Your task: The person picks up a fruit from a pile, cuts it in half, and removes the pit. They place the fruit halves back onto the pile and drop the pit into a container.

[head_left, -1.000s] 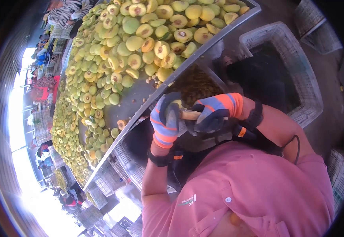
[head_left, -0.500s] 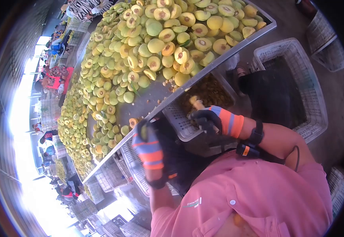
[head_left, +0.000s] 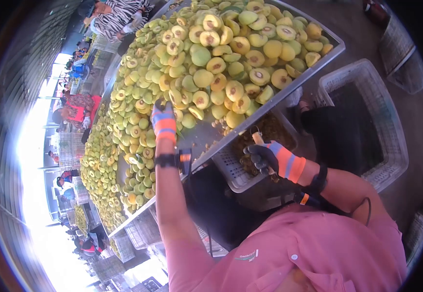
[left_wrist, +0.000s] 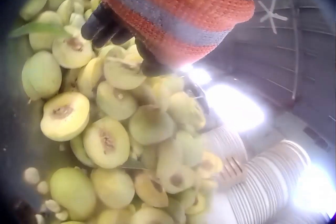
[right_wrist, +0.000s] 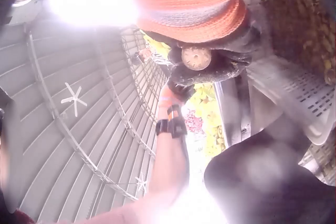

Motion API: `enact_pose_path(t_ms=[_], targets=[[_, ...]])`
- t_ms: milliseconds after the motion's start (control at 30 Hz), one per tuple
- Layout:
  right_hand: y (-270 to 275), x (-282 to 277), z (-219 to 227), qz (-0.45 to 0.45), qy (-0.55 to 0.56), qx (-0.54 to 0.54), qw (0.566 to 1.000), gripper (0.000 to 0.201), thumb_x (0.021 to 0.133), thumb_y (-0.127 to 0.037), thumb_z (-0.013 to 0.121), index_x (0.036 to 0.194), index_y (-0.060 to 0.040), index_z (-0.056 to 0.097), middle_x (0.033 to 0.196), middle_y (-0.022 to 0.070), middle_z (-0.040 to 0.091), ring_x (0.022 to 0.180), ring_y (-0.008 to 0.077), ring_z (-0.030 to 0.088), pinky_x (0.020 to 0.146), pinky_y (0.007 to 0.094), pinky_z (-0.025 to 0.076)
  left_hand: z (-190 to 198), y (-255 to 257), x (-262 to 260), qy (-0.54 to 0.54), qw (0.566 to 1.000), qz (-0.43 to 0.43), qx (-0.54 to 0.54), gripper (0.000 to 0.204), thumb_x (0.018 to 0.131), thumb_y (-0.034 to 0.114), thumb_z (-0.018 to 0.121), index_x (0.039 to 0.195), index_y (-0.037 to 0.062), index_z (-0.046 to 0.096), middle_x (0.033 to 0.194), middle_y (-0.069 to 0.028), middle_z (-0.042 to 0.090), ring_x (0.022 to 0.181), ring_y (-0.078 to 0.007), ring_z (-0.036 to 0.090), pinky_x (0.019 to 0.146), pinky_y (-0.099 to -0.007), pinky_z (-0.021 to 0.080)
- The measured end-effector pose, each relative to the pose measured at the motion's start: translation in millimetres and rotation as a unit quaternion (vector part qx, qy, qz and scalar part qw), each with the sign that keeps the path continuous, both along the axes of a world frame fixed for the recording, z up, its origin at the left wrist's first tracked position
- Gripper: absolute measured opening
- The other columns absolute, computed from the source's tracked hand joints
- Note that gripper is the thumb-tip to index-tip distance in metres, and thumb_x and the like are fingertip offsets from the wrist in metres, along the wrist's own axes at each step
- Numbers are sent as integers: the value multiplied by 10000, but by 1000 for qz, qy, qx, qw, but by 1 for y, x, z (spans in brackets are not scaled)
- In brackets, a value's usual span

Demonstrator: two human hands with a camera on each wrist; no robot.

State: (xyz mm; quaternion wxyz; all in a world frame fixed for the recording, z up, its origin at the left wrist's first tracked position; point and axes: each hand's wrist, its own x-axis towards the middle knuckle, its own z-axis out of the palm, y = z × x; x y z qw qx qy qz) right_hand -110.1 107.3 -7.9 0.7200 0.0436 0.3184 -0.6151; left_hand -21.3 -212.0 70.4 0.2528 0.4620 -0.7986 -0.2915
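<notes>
My left hand [head_left: 164, 117], in an orange and blue knit glove with dark palm coating, reaches out over a heap of halved yellow-green peaches [head_left: 216, 65]. In the left wrist view its dark fingers [left_wrist: 100, 27] stretch down to a peach half [left_wrist: 72, 50], fingertips right at its edge. My right hand [head_left: 277, 159] grips a wooden-handled pitting tool [head_left: 257, 137] with a thin wire loop at its tip. The round butt of that handle [right_wrist: 196, 58] shows between the curled fingers in the right wrist view.
The peaches lie on a metal table with a raised rim [head_left: 313, 72]. Below it stands a white crate [head_left: 240, 182] holding brown pits [head_left: 274, 129]. Another crate [head_left: 391, 136] is at the right. Across the table are people, one in a striped top [head_left: 116, 22].
The left hand has left the right hand, swung down to the left, then reached forward onto the peaches. The right hand keeps the tool over the pit crate; the pale piece at its tip is gone.
</notes>
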Motion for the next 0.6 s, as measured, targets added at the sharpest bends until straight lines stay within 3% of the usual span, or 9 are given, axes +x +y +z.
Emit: enact_pose_path(t_ms=[33, 67, 100, 267, 400, 467, 500, 533, 600], targets=[[0, 0, -4, 2, 7, -4, 1000, 206, 924, -244, 624, 994, -50, 629, 624, -11, 513, 461, 110, 478, 409, 264, 392, -35, -48, -5, -41, 998, -9, -52, 506, 870, 308, 632, 1248, -18, 555, 1116, -224, 665, 1022, -381, 637, 890, -412, 487], [-2, 2, -6, 8, 14, -9, 1000, 218, 926, -251, 624, 1001, -46, 630, 623, -10, 513, 459, 113, 481, 406, 263, 396, -29, -42, -20, -143, 986, 19, -88, 584, 847, 359, 653, 1261, -37, 537, 1195, -245, 628, 1105, -392, 601, 936, -423, 466], [0, 2, 4, 2, 31, -19, 999, 242, 925, -268, 631, 1015, -44, 634, 622, -15, 518, 461, 106, 489, 402, 254, 395, -59, -73, -23, -100, 990, 1, -95, 690, 801, 399, 697, 1293, -47, 510, 1256, -262, 584, 1185, -389, 550, 984, -421, 440], [-2, 2, 20, 40, 33, 22, 998, 201, 906, -257, 658, 959, -64, 660, 624, -38, 535, 477, 89, 502, 411, 255, 396, -53, -52, -21, -119, 990, 46, -63, 898, 707, 408, 801, 1374, -55, 415, 1324, -268, 528, 1237, -386, 506, 1039, -390, 409], [-8, 4, 0, 24, 29, 39, 999, 187, 904, -259, 659, 930, -76, 688, 636, -41, 561, 507, 92, 531, 456, 240, 414, -66, -23, -1, 25, 998, -26, 45, 913, 726, 411, 801, 1366, -93, 390, 1359, -241, 507, 1260, -355, 494, 1050, -375, 401], [-13, 3, -21, 31, 24, 44, 998, 204, 909, -255, 648, 992, -74, 691, 651, -41, 560, 531, 97, 538, 481, 246, 423, -106, -28, 0, 45, 998, 36, -3, 852, 742, 325, 809, 1351, -98, 390, 1363, -238, 502, 1226, -336, 525, 1037, -360, 410], [-13, 3, -36, -7, -7, 29, 1000, 204, 915, -242, 626, 1038, -89, 683, 659, -42, 556, 546, 102, 537, 471, 251, 412, -88, -3, -2, 148, 987, 31, 50, 817, 752, 224, 807, 1365, -78, 361, 1342, -224, 515, 1193, -307, 544, 1010, -361, 429], [-17, 5, -11, -9, 111, 85, 990, 230, 954, -226, 566, 1140, -103, 622, 619, -69, 462, 491, 48, 465, 425, 209, 351, -71, 17, -8, 301, 945, -7, 129, 787, 758, 140, 796, 1372, -47, 341, 1304, -200, 536, 1153, -280, 554, 989, -356, 437], [-10, -2, -28, 29, 25, -23, 999, 229, 963, -220, 542, 1138, -99, 626, 628, -74, 470, 500, 54, 470, 429, 210, 354, -57, 51, -9, 339, 930, 29, 140, 712, 776, 82, 774, 1353, -4, 367, 1191, -133, 571, 1033, -202, 559, 910, -311, 471]])
